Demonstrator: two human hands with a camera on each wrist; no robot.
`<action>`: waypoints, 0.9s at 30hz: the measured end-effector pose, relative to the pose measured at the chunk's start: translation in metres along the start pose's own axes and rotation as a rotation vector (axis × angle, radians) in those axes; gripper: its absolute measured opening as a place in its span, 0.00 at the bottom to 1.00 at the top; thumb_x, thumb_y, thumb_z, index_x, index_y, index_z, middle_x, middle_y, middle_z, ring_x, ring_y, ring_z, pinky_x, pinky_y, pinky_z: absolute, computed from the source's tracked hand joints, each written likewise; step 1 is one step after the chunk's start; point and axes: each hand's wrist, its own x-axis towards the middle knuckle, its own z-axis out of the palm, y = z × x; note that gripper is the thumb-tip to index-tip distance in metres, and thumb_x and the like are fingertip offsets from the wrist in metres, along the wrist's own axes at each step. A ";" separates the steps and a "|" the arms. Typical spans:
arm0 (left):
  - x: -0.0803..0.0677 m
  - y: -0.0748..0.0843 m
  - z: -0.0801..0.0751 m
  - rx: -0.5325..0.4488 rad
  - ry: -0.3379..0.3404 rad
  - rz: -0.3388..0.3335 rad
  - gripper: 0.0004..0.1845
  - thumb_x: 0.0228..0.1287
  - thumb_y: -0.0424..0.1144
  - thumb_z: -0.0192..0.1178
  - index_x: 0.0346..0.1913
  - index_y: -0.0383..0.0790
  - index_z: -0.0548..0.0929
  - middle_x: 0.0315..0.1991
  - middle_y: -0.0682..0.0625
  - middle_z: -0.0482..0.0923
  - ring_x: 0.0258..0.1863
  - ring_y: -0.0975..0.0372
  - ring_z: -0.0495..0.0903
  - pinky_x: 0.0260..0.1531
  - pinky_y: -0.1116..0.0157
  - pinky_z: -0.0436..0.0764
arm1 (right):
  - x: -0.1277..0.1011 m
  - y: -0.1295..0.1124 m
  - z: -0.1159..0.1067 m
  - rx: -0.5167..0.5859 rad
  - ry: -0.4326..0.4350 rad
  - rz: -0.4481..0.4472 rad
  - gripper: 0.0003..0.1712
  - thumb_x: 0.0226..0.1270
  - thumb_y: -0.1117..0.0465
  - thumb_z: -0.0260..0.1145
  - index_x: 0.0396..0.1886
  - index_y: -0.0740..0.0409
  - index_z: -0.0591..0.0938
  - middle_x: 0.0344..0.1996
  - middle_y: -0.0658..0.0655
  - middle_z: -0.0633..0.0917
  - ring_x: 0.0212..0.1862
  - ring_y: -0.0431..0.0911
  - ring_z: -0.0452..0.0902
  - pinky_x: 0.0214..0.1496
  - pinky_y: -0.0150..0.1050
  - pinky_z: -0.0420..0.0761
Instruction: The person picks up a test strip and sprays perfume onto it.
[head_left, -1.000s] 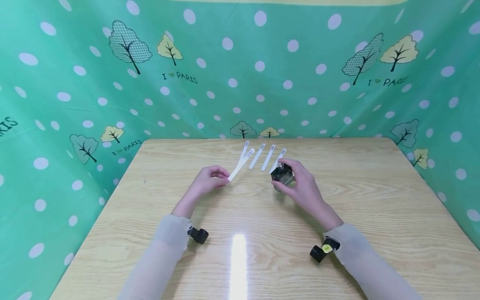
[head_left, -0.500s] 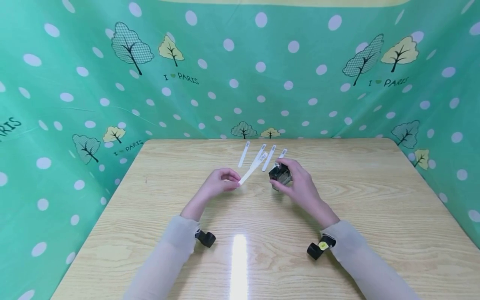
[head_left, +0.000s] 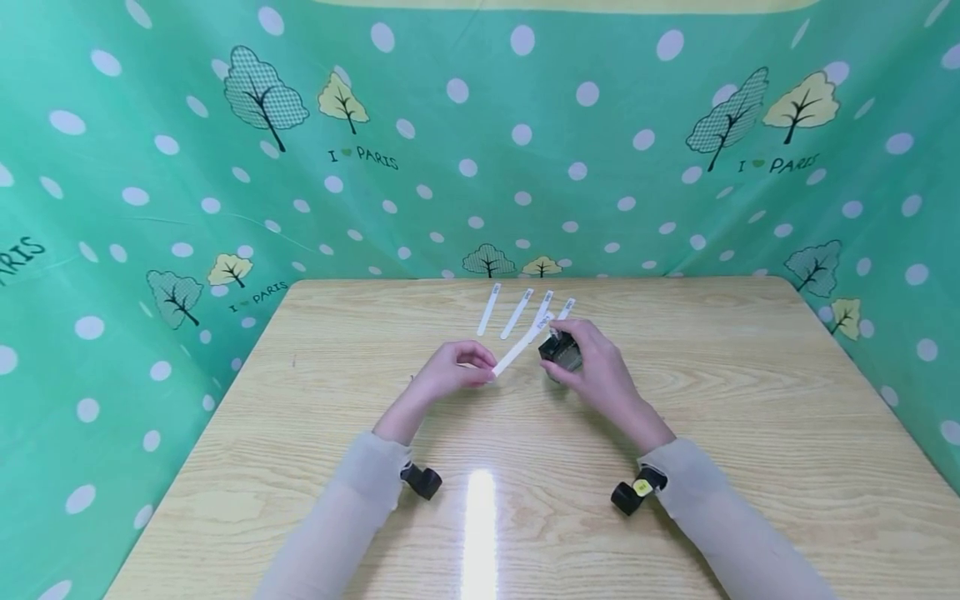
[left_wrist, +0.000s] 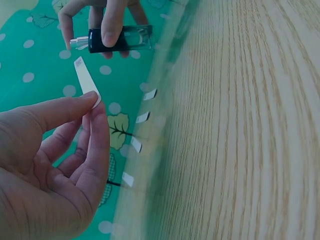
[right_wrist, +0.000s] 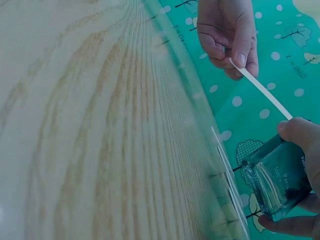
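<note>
Head view: left hand (head_left: 450, 379) pinches one end of a white strip (head_left: 521, 347) btwn thumb & forefinger, strip lifted off the table (head_left: 750, 433) and angled up-right, its far tip just beside the bottle (head_left: 562, 354). Right hand (head_left: 600, 375) grasps that bottle, fingers curled round it, near table centre, a bit toward the far edge. Left wrist view: thumb & finger clamp the strip (left_wrist: 87, 82) at its rounded end; bottle (left_wrist: 120, 40) shows clear glass w/ a dark part & a silvery nozzle end, held by the other hand (left_wrist: 105, 20). Right wrist view: strip (right_wrist: 260, 89) runs from left hand (right_wrist: 227, 32) toward the bottle (right_wrist: 277, 175); whether they touch, can't tell. Four more strips (head_left: 517, 312) lie fanned on the table just behind both hands. Green dotted cloth (head_left: 480, 142) hangs round the table.
</note>
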 end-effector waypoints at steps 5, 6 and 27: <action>0.001 0.000 0.002 -0.008 -0.003 0.001 0.11 0.61 0.27 0.65 0.46 0.29 0.81 0.36 0.48 0.82 0.34 0.65 0.81 0.49 0.58 0.88 | 0.000 0.003 0.001 -0.011 -0.012 0.031 0.36 0.56 0.55 0.78 0.63 0.54 0.73 0.55 0.62 0.80 0.56 0.59 0.81 0.57 0.52 0.85; 0.001 0.000 0.003 -0.007 -0.002 -0.002 0.11 0.61 0.27 0.65 0.46 0.29 0.81 0.36 0.48 0.82 0.34 0.65 0.81 0.49 0.59 0.88 | -0.001 0.003 0.000 -0.007 -0.019 0.048 0.36 0.57 0.55 0.78 0.63 0.54 0.73 0.56 0.62 0.80 0.57 0.59 0.80 0.58 0.52 0.85; 0.021 0.007 0.012 0.008 0.053 -0.006 0.11 0.61 0.29 0.66 0.46 0.33 0.82 0.39 0.46 0.82 0.36 0.63 0.82 0.45 0.64 0.89 | -0.023 0.015 -0.029 0.023 0.028 0.085 0.39 0.56 0.55 0.78 0.66 0.53 0.71 0.61 0.59 0.80 0.62 0.58 0.77 0.61 0.57 0.82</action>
